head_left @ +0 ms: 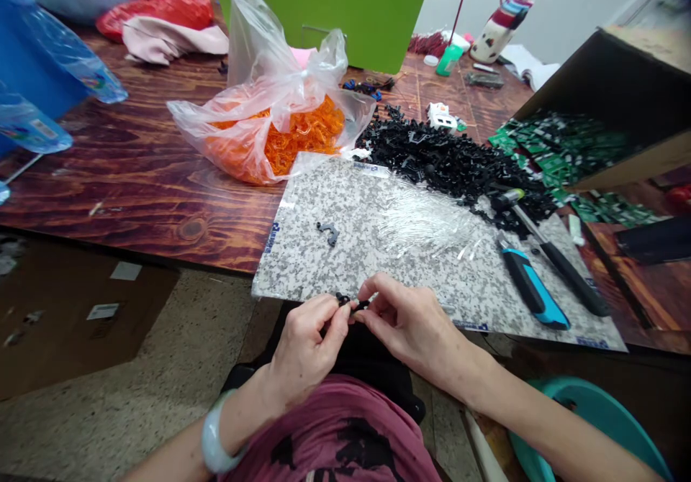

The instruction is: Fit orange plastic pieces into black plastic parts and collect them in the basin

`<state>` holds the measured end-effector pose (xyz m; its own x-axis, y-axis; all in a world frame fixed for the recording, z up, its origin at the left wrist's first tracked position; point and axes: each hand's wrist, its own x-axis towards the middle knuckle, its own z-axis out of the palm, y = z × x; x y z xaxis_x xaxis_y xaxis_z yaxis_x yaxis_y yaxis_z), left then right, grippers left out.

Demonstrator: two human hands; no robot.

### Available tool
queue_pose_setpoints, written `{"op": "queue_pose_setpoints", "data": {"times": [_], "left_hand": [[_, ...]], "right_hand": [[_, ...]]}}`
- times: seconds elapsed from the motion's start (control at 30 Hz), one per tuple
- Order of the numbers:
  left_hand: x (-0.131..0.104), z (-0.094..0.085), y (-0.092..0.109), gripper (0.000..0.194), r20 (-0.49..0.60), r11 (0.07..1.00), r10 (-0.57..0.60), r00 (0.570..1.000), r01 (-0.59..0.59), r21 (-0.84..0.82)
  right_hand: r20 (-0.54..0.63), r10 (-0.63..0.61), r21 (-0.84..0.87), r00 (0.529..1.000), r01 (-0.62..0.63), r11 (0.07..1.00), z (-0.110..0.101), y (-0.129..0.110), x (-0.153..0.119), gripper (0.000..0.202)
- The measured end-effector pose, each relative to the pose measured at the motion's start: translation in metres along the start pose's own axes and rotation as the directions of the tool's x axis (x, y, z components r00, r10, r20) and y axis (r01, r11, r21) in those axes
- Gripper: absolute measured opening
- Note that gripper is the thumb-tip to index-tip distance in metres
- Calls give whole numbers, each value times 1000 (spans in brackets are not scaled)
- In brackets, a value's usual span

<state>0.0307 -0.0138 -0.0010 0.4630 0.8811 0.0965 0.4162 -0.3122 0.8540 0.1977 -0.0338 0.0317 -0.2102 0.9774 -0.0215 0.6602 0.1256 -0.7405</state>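
Just off the front edge of a speckled grey board (324,273), my two hands meet around a small black plastic part (360,305). My left hand (310,334) pinches one end between thumb and fingertips. The other end is pinched by my right hand (407,316), and the fingers cover much of the part. A similar dark curved plastic piece (328,234) lies by itself on the board, ahead of my left hand. Farther back on the board is a spread of thin clear strands (424,219), beside a large heap of black plastic parts (448,158).
Right of my hands lie a blue-and-black cutter (534,288) and a hammer (561,259). A tied clear bag (242,115) of orange parts stands at the back left. Green circuit boards (566,144) spill from a tipped box (604,72). A teal tub (599,410) sits below right.
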Motion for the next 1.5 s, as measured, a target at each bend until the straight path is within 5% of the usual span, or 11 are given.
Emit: {"op": "queue_pose_setpoints", "data": {"times": [0.2,0.37,0.57,0.77,1.13,1.5], "left_hand": [[-1,-6,1,31,86,999,-24,996,27,-38],[-3,-12,0,33,237,983,-73,969,111,-149],[-8,-10,-5,27,306,834,-233,923,351,-426],[-7,-4,-5,26,237,758,-300,924,382,-529],[-7,-4,-6,26,210,784,-298,931,365,-502],[-11,1,-9,26,193,910,-180,964,238,-339]], "right_hand": [[135,-144,-283,980,177,943,-10,-3,3,9],[205,-114,-201,972,156,967,-14,1,5,16],[-60,-252,-216,966,234,948,-6,14,-6,28],[-202,-351,-308,914,280,909,8,19,-15,23],[-245,-225,-61,943,217,974,18,23,-14,19],[10,65,323,998,-65,944,15,16,-14,15]]}}
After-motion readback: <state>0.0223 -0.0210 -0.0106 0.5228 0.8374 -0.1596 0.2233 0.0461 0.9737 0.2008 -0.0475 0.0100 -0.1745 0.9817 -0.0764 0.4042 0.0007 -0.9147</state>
